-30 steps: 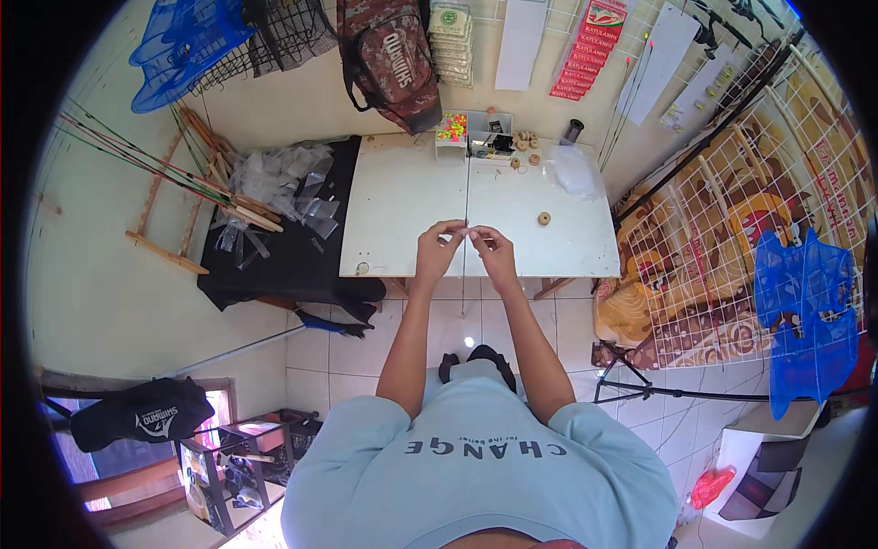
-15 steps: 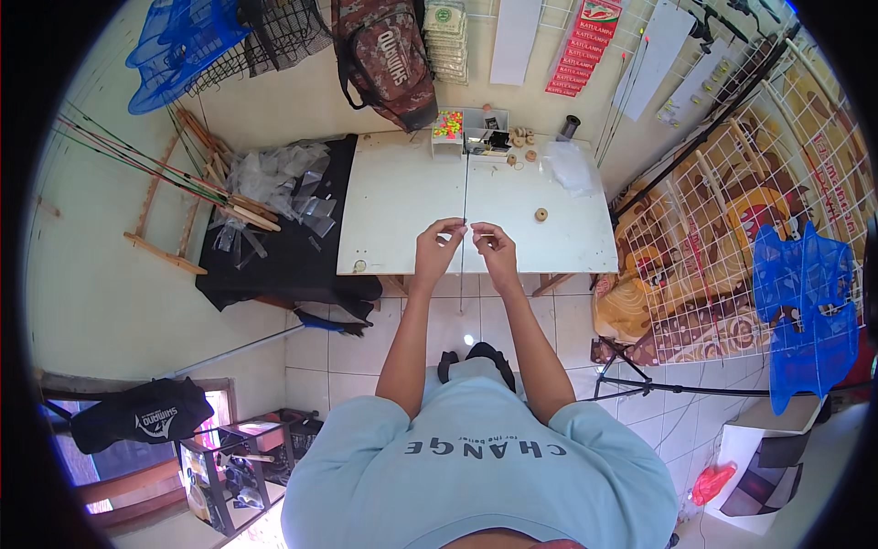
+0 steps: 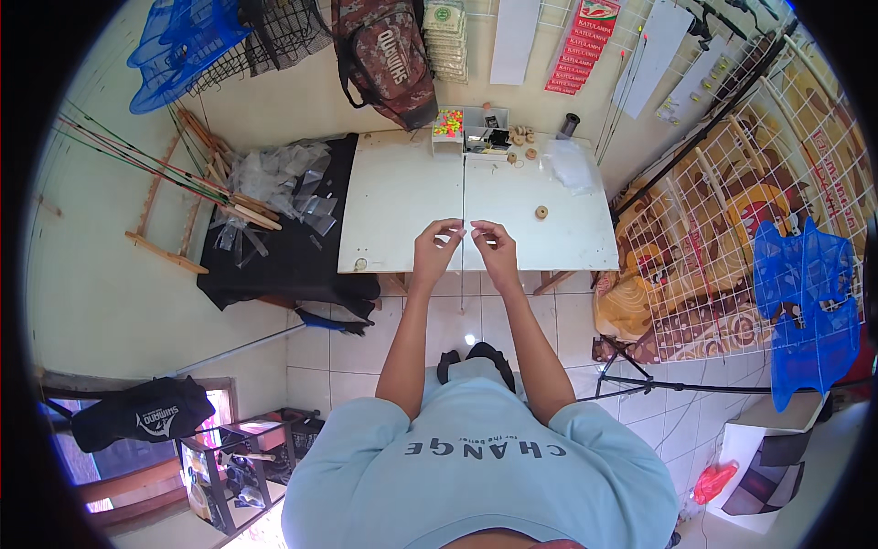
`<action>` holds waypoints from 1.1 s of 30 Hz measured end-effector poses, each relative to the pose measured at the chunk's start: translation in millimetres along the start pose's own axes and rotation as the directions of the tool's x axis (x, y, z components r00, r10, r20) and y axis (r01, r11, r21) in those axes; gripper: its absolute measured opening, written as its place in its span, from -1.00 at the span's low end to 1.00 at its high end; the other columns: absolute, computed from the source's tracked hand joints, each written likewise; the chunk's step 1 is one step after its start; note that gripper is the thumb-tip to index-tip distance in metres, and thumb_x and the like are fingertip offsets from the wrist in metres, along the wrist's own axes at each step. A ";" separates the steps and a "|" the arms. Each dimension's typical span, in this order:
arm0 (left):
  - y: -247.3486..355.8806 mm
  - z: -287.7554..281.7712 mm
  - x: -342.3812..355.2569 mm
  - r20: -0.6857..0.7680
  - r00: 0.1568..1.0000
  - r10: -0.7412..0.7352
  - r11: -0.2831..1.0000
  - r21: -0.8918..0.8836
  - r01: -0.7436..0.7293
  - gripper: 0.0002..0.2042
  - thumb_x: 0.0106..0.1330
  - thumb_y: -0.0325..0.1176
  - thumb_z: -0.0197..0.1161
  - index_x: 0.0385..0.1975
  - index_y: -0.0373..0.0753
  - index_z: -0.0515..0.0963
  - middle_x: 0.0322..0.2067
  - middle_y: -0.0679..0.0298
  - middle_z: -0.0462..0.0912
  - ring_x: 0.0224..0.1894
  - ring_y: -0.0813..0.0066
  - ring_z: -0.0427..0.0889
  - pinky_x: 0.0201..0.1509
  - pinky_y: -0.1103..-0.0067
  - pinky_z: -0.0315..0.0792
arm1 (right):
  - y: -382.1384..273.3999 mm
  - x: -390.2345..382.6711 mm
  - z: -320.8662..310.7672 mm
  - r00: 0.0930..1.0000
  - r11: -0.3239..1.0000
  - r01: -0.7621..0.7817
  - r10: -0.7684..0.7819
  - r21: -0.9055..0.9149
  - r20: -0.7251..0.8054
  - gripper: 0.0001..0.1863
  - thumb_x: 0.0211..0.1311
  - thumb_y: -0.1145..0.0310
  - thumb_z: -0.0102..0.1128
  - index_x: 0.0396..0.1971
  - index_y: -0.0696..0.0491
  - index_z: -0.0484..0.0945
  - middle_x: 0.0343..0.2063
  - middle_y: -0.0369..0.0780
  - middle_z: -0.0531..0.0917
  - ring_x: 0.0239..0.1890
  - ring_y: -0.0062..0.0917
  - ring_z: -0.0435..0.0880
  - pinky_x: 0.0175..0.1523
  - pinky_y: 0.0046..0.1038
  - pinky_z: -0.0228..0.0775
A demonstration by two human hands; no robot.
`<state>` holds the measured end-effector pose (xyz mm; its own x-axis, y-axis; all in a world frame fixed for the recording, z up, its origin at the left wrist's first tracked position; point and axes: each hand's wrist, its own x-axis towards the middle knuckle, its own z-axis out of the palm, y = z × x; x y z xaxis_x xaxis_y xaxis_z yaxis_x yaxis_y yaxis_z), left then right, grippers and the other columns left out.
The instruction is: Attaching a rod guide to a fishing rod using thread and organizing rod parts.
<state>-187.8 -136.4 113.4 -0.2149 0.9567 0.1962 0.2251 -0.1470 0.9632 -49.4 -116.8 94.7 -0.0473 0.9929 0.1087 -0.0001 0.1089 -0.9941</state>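
A thin dark rod (image 3: 464,188) runs from the back of the white table (image 3: 393,210) toward me, its near end hanging past the front edge over the floor. My left hand (image 3: 433,252) is closed on the rod from its left side, thumb and fingertips pinched together. Just right of the rod, my right hand (image 3: 498,253) has its fingertips drawn together in a pinch, very close to the left fingertips. What those right fingers hold, if anything, is too small to make out. Both hands are near the table's front edge.
At the table's back stand a compartment box (image 3: 485,137) and a box of bright small beads or floats (image 3: 448,123). A round tan spool (image 3: 541,212) lies to the right, near a plastic bag (image 3: 569,166). Wood-handled rods (image 3: 251,209) rest on the black-covered surface at left.
The far part of the rod has shifted slightly left. Both hands stay pinched together at almost the same spot.
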 end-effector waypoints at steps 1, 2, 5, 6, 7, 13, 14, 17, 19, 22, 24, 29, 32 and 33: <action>0.8 -0.3 -0.4 0.000 1.000 0.000 1.000 0.000 0.000 -0.78 0.17 -0.31 0.33 -0.21 -0.21 0.61 -0.26 0.34 0.68 -0.27 0.60 0.61 -0.26 0.62 0.38 | -0.6 -0.5 0.2 1.000 1.000 0.000 0.000 0.000 0.000 -0.80 0.20 0.38 0.23 -0.18 0.05 0.59 -0.24 -0.36 0.62 -0.30 -0.74 0.49 -0.20 -0.64 0.32; 1.5 -0.6 -0.8 -0.002 1.000 0.014 1.000 0.011 -0.014 -0.79 0.18 -0.33 0.33 -0.21 -0.21 0.61 -0.25 0.33 0.67 -0.28 0.58 0.61 -0.29 0.62 0.40 | -1.1 -1.1 0.4 1.000 1.000 0.010 -0.010 -0.009 0.002 -0.80 0.19 0.36 0.24 -0.19 0.03 0.61 -0.25 -0.35 0.61 -0.31 -0.73 0.50 -0.24 -0.64 0.29; 1.5 -1.6 -1.8 -0.002 1.000 0.030 0.999 0.018 -0.030 -0.80 0.18 -0.36 0.33 -0.22 -0.21 0.61 -0.24 0.30 0.65 -0.28 0.56 0.62 -0.31 0.62 0.42 | -2.7 -3.2 2.4 1.000 1.000 0.025 -0.025 -0.006 0.003 -0.80 0.17 0.34 0.26 -0.20 0.03 0.62 -0.26 -0.33 0.59 -0.33 -0.72 0.51 -0.30 -0.65 0.26; 1.0 -2.1 -2.1 0.002 0.999 0.033 0.999 0.014 -0.033 -0.80 0.17 -0.36 0.33 -0.22 -0.21 0.61 -0.24 0.30 0.65 -0.28 0.56 0.63 -0.31 0.62 0.42 | -3.2 -3.9 3.0 1.000 1.000 0.030 -0.030 0.006 0.001 -0.79 0.16 0.33 0.28 -0.20 0.03 0.62 -0.27 -0.33 0.59 -0.34 -0.73 0.51 -0.32 -0.66 0.26; 0.2 -2.6 -1.6 0.007 0.999 0.049 0.999 0.015 -0.049 -0.79 0.16 -0.36 0.34 -0.21 -0.22 0.60 -0.24 0.29 0.65 -0.28 0.56 0.63 -0.32 0.63 0.43 | -2.7 -3.3 3.4 0.999 0.999 0.034 -0.034 0.005 -0.005 -0.79 0.16 0.34 0.28 -0.20 0.04 0.62 -0.29 -0.34 0.60 -0.36 -0.73 0.50 -0.35 -0.68 0.25; -3.5 -3.4 -4.8 -0.009 1.000 0.017 1.000 -0.009 -0.017 -0.75 0.15 -0.36 0.35 -0.17 -0.23 0.59 -0.22 0.30 0.67 -0.27 0.59 0.62 -0.28 0.63 0.41 | -3.8 -6.7 1.6 1.000 1.000 0.012 -0.012 -0.025 0.001 -0.77 0.15 0.34 0.28 -0.18 0.03 0.61 -0.34 -0.36 0.60 -0.35 -0.75 0.49 -0.29 -0.67 0.27; -3.8 -3.4 -5.1 -0.017 0.999 0.027 1.000 -0.009 -0.027 -0.75 0.15 -0.38 0.34 -0.17 -0.24 0.59 -0.22 0.28 0.67 -0.28 0.56 0.63 -0.31 0.63 0.43 | -3.8 -7.1 1.4 1.000 1.000 -0.009 0.009 -0.019 0.010 -0.76 0.16 0.33 0.28 -0.16 0.04 0.60 -0.34 -0.38 0.60 -0.32 -0.76 0.48 -0.23 -0.67 0.28; -8.6 -3.5 -6.1 -0.055 0.998 0.016 1.000 -0.004 -0.016 -0.80 0.18 -0.39 0.31 -0.22 -0.29 0.62 -0.29 0.26 0.70 -0.28 0.55 0.64 -0.28 0.64 0.44 | -2.0 -8.4 2.4 1.000 0.999 -0.019 0.019 -0.035 0.005 -0.77 0.16 0.34 0.27 -0.17 0.03 0.60 -0.34 -0.38 0.60 -0.33 -0.75 0.48 -0.23 -0.66 0.29; -11.6 -4.1 -7.6 -0.054 0.999 -0.008 1.000 -0.005 0.008 -0.82 0.19 -0.40 0.30 -0.24 -0.30 0.63 -0.31 0.25 0.70 -0.29 0.55 0.64 -0.25 0.64 0.45 | 0.3 -8.9 3.1 1.000 0.999 -0.009 0.008 -0.049 -0.009 -0.78 0.15 0.35 0.28 -0.20 0.03 0.61 -0.34 -0.36 0.61 -0.35 -0.74 0.50 -0.30 -0.66 0.28; -14.5 -5.4 -11.9 -0.071 0.997 -0.043 0.998 -0.046 0.040 -0.87 0.23 -0.48 0.23 -0.27 -0.32 0.64 -0.33 0.25 0.71 -0.26 0.59 0.63 -0.10 0.63 0.45 | 4.1 -11.1 2.8 1.000 0.998 -0.004 0.002 -0.061 -0.029 -0.80 0.14 0.35 0.28 -0.23 0.03 0.62 -0.34 -0.32 0.62 -0.36 -0.70 0.51 -0.36 -0.65 0.30; -17.5 -9.2 -10.6 -0.086 0.991 -0.098 0.993 -0.079 0.091 -0.87 0.23 -0.52 0.21 -0.27 -0.36 0.64 -0.33 0.20 0.70 -0.24 0.57 0.63 -0.07 0.63 0.46 | 5.8 -12.3 3.2 1.000 0.998 0.008 -0.010 -0.066 -0.021 -0.81 0.15 0.36 0.26 -0.23 0.04 0.62 -0.33 -0.31 0.62 -0.36 -0.69 0.51 -0.35 -0.64 0.33; -10.2 -16.5 -6.8 -0.132 0.990 -0.044 0.997 -0.066 0.036 -0.83 0.22 -0.62 0.11 -0.29 -0.37 0.64 -0.39 0.15 0.71 -0.32 0.53 0.67 -0.16 0.65 0.50 | 5.8 -15.9 8.3 0.999 0.999 -0.045 0.045 -0.013 0.006 -0.82 0.16 0.37 0.24 -0.23 0.05 0.62 -0.32 -0.31 0.62 -0.37 -0.68 0.50 -0.36 -0.62 0.36; -6.0 -17.4 -5.2 -0.136 0.988 -0.071 0.997 -0.037 0.067 -0.84 0.22 -0.62 0.12 -0.30 -0.38 0.64 -0.39 0.14 0.71 -0.33 0.53 0.67 -0.16 0.66 0.50 | 10.8 -14.9 11.1 1.000 0.997 0.006 -0.005 -0.072 0.007 -0.81 0.15 0.37 0.25 -0.22 0.03 0.62 -0.32 -0.32 0.62 -0.37 -0.68 0.50 -0.33 -0.62 0.33; -5.1 -17.6 -5.8 -0.142 0.988 -0.062 0.998 -0.015 0.060 -0.85 0.22 -0.61 0.13 -0.29 -0.38 0.64 -0.39 0.12 0.71 -0.32 0.53 0.67 -0.17 0.67 0.50 | 12.5 -15.3 11.7 1.000 0.998 -0.004 0.004 -0.069 0.007 -0.80 0.14 0.37 0.26 -0.22 0.02 0.62 -0.30 -0.33 0.63 -0.36 -0.68 0.50 -0.31 -0.63 0.32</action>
<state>-204.4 -145.6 110.6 -0.3613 0.9186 0.1603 0.1970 -0.0928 0.9760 -60.4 -131.2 80.6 -0.0540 0.9931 0.1045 0.0693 0.1081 -0.9917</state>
